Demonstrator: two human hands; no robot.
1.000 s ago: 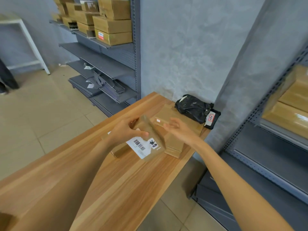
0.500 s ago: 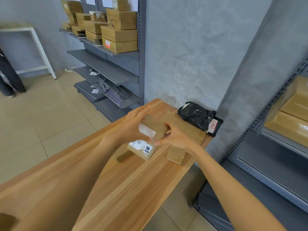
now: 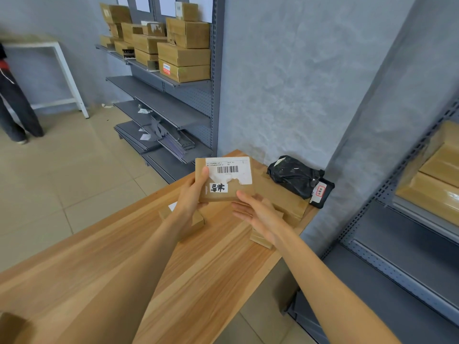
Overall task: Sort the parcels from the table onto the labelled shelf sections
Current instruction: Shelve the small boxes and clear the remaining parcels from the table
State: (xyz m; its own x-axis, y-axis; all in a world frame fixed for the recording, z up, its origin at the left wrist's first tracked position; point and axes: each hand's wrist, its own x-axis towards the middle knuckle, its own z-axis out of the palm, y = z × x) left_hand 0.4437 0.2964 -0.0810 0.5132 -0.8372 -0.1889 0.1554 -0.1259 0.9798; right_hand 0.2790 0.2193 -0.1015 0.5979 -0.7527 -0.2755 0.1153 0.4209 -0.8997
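Observation:
My left hand grips the left edge of a small brown cardboard parcel and holds it up, tilted, above the wooden table. Its white barcode label and a handwritten sticker face me. My right hand is spread open just under the parcel's lower right corner; whether it touches the parcel I cannot tell. Under my hands several other cardboard parcels lie on the table. A black plastic parcel sits at the table's far corner.
A grey shelf unit with stacked cardboard boxes stands at the back left, with paper labels above it. A second grey shelf with boxes is close on the right. A person's legs and a white frame are at far left.
My left hand has lifted the parcel off the pile and turned its label side up toward me. My right hand let go and now hovers open below it.

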